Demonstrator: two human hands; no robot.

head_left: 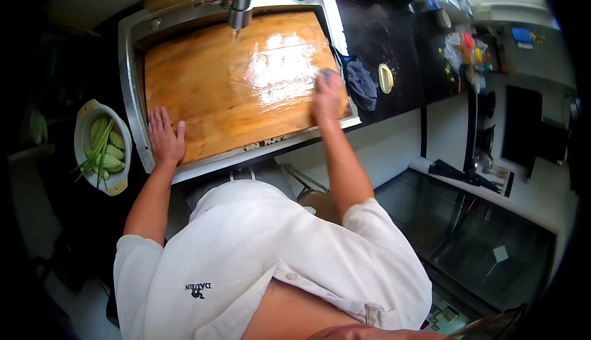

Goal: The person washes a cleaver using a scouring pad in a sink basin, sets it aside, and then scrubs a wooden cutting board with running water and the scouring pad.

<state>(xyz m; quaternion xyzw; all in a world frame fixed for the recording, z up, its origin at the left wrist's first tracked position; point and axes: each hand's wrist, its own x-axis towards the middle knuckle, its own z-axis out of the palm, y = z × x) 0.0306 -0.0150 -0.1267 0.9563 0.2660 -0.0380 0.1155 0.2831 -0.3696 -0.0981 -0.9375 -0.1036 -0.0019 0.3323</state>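
Observation:
A large wooden cutting board (pixel 203 81) lies over the metal sink (pixel 132 93), its surface wet and shining. My left hand (pixel 165 137) rests flat on the board's near left corner, fingers stretched out. At the right edge of the board, my right hand (pixel 327 100) is closed around a small grey scrubber (pixel 326 74), slightly blurred and mostly hidden by the fingers. Above the far part of the board hangs the faucet (pixel 241 7), with a thin stream of water below its spout.
A white dish (pixel 127 137) with green vegetables (pixel 111 152) stands left of the sink. To the right, a dark cloth (pixel 361 85) lies beside the sink rim, near a pale oval object (pixel 386 79) on the black counter (pixel 409 63). Bottles and containers line the far right.

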